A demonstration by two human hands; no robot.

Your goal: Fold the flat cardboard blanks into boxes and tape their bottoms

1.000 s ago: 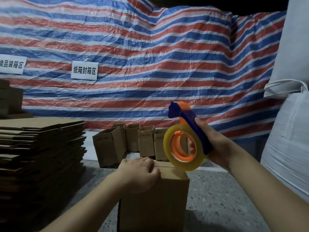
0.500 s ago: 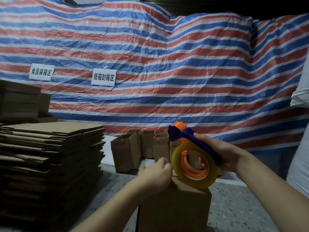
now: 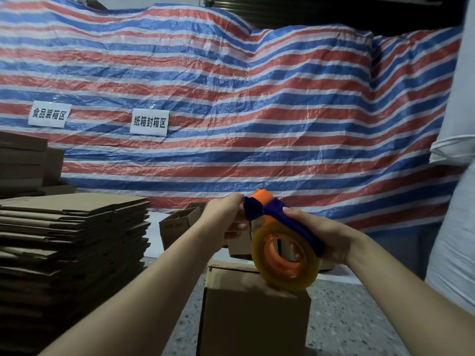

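While my right hand (image 3: 331, 236) grips the tape dispenser (image 3: 281, 242) over the folded box's (image 3: 254, 312) far edge, my left hand (image 3: 226, 219) pinches its blue nose; flat blanks (image 3: 72, 242) crowd leftward.

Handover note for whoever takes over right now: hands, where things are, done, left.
Right hand grips the tape dispenser by its blue handle; the roll rests on the box in front.
Left hand is at the dispenser's front end, apparently pinching the tape end; contact is hard to see.
Done: this box is folded with its flaps closed, and several folded boxes stand behind.
Left: no tape visible on this box yet. The stack of flat blanks at left remains to be folded.
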